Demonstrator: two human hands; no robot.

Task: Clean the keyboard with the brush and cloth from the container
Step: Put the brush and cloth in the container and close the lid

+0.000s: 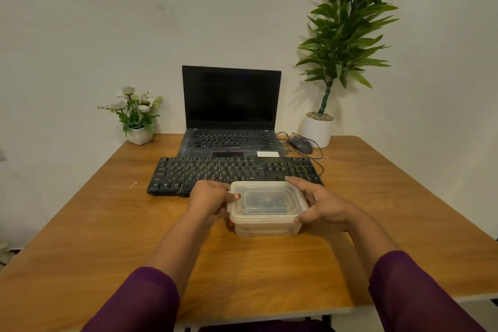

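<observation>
A clear plastic container [266,207] with its lid on stands on the wooden table [107,224], just in front of the black keyboard [231,174]. My left hand [208,198] grips its left edge, thumb on the lid rim. My right hand [320,203] holds its right side, fingers along the far corner and thumb at the near one. Something dark shows faintly through the lid; brush and cloth cannot be made out.
An open black laptop [231,113] sits behind the keyboard. A wired mouse [301,144] lies at its right. A white pot with flowers [138,116] stands back left, a tall potted plant [319,129] back right. The table's near edge is below my forearms.
</observation>
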